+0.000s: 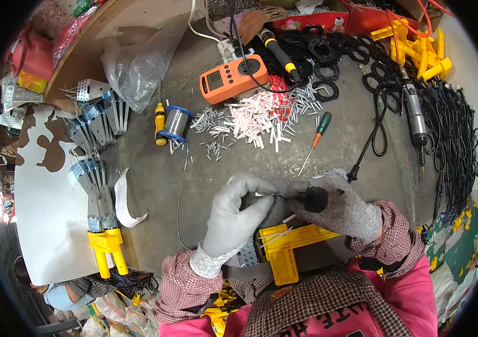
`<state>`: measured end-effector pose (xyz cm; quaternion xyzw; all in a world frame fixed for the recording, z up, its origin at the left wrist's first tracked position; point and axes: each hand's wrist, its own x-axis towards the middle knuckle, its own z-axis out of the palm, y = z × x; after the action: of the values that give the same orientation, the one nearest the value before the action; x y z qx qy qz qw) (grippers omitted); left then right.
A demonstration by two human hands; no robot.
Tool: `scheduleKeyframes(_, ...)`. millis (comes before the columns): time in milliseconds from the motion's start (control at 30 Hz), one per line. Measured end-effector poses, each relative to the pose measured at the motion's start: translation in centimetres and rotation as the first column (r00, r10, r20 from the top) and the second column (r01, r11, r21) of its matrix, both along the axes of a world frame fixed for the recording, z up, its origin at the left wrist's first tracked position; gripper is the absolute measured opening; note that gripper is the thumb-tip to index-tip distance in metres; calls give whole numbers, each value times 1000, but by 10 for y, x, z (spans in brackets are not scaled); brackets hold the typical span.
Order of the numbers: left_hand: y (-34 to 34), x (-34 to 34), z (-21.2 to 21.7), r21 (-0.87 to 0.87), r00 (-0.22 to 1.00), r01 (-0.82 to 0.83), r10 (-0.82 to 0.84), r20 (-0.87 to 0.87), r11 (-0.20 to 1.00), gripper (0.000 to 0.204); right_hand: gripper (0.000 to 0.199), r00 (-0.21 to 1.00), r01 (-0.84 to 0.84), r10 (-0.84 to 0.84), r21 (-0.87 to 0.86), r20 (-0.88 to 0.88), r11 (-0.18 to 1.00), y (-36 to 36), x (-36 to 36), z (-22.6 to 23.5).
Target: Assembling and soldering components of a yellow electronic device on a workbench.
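1. Grey, scuffed table (154,185) fills my view, littered with white tube offcuts (256,121), an orange meter (233,78), a solder spool (176,122) and a green screwdriver (316,140).
2. Left hand (233,216), gloved, pinches a thin wire (270,196).
3. Right hand (337,208) grips a black plug (313,199) just above a yellow jig (284,247).
4. Black cables (452,129) heap at the right edge.

Small electrical assembly workshop: worn grey workbench (154,180) carrying orange multimeter (233,79), soldering iron (278,53), solder spool (176,122), screwdriver (316,137), black cables (452,135), yellow plastic parts (418,48), cut sleeving pieces (256,121).
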<state>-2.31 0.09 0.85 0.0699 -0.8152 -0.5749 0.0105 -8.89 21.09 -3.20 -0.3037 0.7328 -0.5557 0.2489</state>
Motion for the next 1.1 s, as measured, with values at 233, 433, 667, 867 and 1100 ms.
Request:
scheduleKeyframes(233, 2, -1, -14, -2, 970, 130, -128, -205, 991, 23, 24, 965, -15, 15, 3, -260, 1000, -2, 2, 1)
scheduleKeyframes(433, 5, -4, 13, 8, 866, 66, -62, 496, 998, 23, 37, 991, -46, 38, 63, 126, 997, -4, -12, 18)
scheduleKeyframes(667, 5, 2, 1, 3, 975, 26, -26, 221, 1000, 19, 34, 950, -52, 57, 25, -306, 998, -12, -1, 27)
scheduleKeyframes(867, -112, 40, 52, -325, 753, 488, -203, 625, 810, 33, 19, 943, 200, -180, 45, -280, 979, 12, -38, 26)
scheduleKeyframes(1100, 6, -145, 5, -850, 995, -43, -54, -84, 526, 34, 45, 929, -48, 38, -19, -367, 999, 7, -20, -17)
